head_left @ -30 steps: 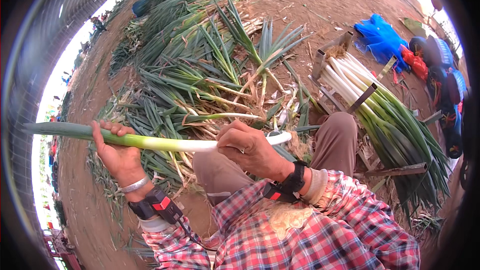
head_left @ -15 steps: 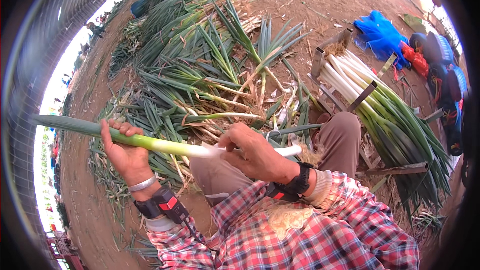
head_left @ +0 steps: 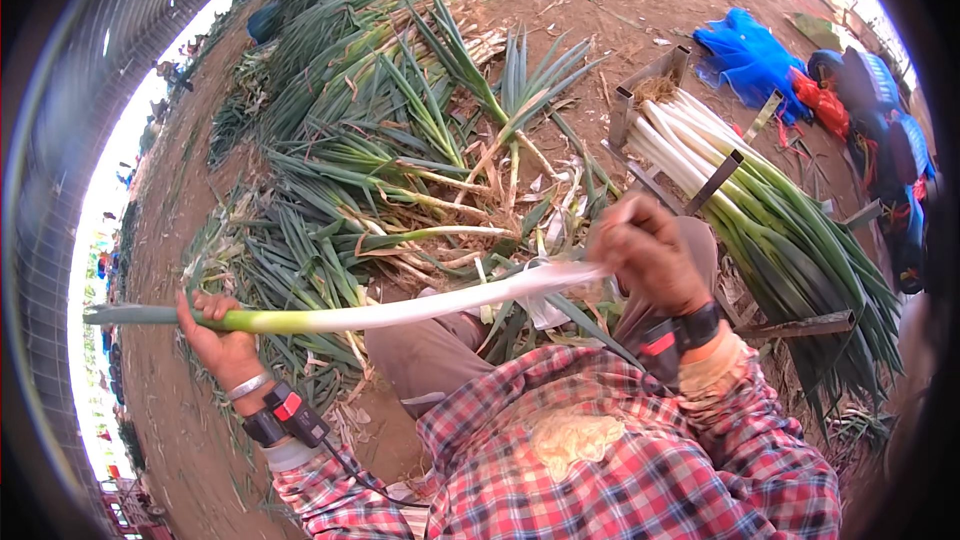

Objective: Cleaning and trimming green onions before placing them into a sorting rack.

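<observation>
A long green onion point(head_left: 400, 314) stretches across in front of me, its dark leaf end to the left and its white stem to the right. My left hand point(head_left: 222, 344) is closed round its green part. My right hand point(head_left: 652, 252), blurred by motion, is at the root end with curled fingers, pinching a thin, pale outer skin that trails off the stem. The root tip is hidden by this hand. To the right, peeled green onions point(head_left: 770, 205) lie bundled in a metal rack point(head_left: 717, 183), white ends farthest from me.
Unpeeled green onions point(head_left: 330, 95) are heaped on the soil from the far left to my knees, with loose skins among them. Blue netting point(head_left: 745, 55), a red bag point(head_left: 820, 100) and blue-and-black items point(head_left: 885, 135) sit at the far right. A mesh wall point(head_left: 60, 240) curves along the left.
My right hand has moved right and away from me, drawing skin along the stem to the root end. My left hand has shifted slightly left and down, still holding the green onion.
</observation>
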Demonstrator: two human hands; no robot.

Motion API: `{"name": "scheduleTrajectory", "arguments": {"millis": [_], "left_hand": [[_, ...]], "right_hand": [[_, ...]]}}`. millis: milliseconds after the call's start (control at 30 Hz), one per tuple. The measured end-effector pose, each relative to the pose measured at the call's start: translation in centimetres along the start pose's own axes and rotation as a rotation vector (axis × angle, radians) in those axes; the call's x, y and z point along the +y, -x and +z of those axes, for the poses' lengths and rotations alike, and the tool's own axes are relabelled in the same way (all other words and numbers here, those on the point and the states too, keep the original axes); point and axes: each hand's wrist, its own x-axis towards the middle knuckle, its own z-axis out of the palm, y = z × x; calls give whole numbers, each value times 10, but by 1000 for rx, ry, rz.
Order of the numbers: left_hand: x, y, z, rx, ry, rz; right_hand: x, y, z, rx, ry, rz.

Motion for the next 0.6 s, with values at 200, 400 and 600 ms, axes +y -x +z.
{"name": "scheduleTrajectory", "arguments": {"millis": [200,400,600], "left_hand": [[46,-2,-23,130,-175,140],[12,23,47,104,-194,109],[-31,72,154,-139,-67,25]], "right_hand": [[-44,27,-92,401,137,-104],[13,-5,34,-204,1349,-133],[43,-40,67,-82,1438,-228]]}}
